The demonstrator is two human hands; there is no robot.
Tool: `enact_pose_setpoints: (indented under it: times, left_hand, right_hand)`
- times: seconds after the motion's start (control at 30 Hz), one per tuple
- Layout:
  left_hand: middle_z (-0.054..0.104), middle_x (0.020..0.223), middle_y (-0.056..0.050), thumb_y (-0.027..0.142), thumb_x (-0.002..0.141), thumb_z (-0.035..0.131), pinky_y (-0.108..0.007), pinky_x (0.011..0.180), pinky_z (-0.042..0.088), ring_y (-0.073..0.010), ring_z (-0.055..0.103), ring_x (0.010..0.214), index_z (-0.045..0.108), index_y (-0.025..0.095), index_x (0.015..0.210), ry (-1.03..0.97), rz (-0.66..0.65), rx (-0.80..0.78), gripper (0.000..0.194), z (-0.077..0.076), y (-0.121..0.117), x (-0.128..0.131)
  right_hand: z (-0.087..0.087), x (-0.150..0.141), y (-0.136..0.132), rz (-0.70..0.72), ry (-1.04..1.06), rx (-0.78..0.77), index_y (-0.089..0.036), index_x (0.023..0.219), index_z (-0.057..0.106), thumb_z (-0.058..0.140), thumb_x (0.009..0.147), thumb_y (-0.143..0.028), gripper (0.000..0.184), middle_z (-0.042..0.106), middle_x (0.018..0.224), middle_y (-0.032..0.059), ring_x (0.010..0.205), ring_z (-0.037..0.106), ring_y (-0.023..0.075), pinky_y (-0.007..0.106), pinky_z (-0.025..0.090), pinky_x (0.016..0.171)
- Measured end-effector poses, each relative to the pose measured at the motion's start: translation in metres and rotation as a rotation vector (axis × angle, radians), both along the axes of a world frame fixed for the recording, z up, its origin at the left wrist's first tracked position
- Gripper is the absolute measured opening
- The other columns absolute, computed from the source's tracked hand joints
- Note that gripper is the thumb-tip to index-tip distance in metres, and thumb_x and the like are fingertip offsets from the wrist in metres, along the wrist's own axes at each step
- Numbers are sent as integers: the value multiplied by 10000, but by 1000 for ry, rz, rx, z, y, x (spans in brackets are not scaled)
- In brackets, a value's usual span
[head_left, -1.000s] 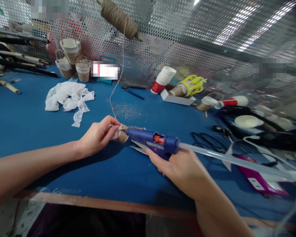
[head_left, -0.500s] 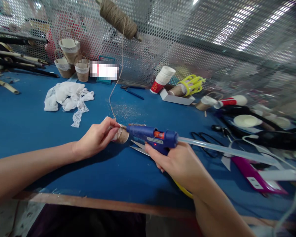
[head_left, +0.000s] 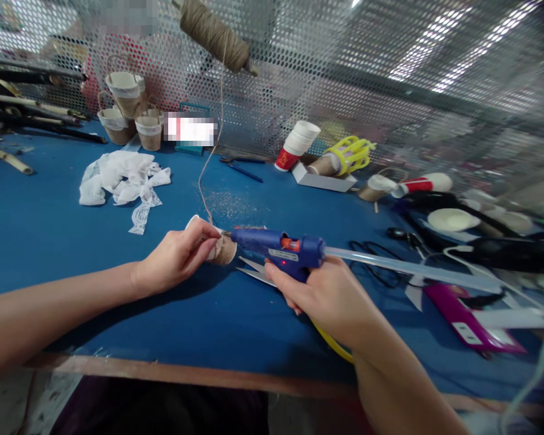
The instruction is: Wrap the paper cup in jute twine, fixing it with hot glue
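My left hand (head_left: 179,257) is closed around a small paper cup (head_left: 227,251), which lies tilted on its side with its lower end wrapped in twine. Thumb and forefinger pinch together at the cup's side. Twine (head_left: 202,181) runs down to the cup from a spool (head_left: 215,36). My right hand (head_left: 330,296) grips a blue glue gun (head_left: 278,244), a red light lit on its body and a long clear glue stick (head_left: 390,263) in its back. The gun's nozzle is at the left fingertips. Scissors (head_left: 256,272) show beneath my right hand; whether it touches them I cannot tell.
White lace (head_left: 122,175) lies in a heap at left, near small twine-wrapped baskets (head_left: 149,133). Blue-handled pliers (head_left: 245,169), stacked paper cups (head_left: 297,145) and a white box (head_left: 324,179) line the back. Cables and a purple packet (head_left: 471,320) are at right.
The view has shifted very slightly. Both hands, the cup and the glue gun keep nearly the same places, with the nozzle still at the left fingertips.
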State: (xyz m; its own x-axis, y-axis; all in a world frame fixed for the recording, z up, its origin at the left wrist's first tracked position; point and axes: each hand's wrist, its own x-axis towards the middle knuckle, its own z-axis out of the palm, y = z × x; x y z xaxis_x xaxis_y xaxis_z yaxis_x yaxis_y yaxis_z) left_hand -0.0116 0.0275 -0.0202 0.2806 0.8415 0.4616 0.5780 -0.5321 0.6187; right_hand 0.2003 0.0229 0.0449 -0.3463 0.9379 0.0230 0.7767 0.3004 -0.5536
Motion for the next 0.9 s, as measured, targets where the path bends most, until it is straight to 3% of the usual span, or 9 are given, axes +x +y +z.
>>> enact_pose_setpoints:
  times: [0.43, 0.7, 0.9]
  left_hand:
    - [586, 745, 11, 156, 862, 388, -146, 524, 424, -53, 549, 563, 455, 169, 919, 34, -28, 97, 89, -2, 1, 0]
    - [605, 723, -1, 204, 867, 384, -167, 528, 437, -64, 543, 540, 456, 155, 944, 12, 15, 6, 116, -2, 0, -1]
    - [595, 715, 13, 181, 862, 385, -149, 530, 424, -58, 550, 557, 459, 164, 920, 22, -8, 34, 96, 1, 0, 0]
  right_hand:
    - [2, -3, 2, -9, 19, -13, -189, 590, 515, 502, 780, -294, 218, 430, 344, -71, 316, 433, 82, 203, 372, 375]
    - [3, 2, -3, 16, -43, 53, -207, 488, 446, 495, 791, -320, 327, 431, 336, -56, 349, 458, 98, 226, 397, 416]
    - [0, 0, -1, 11, -47, 58, -211, 460, 426, 507, 784, -327, 354, 429, 338, -52, 363, 460, 99, 223, 394, 426]
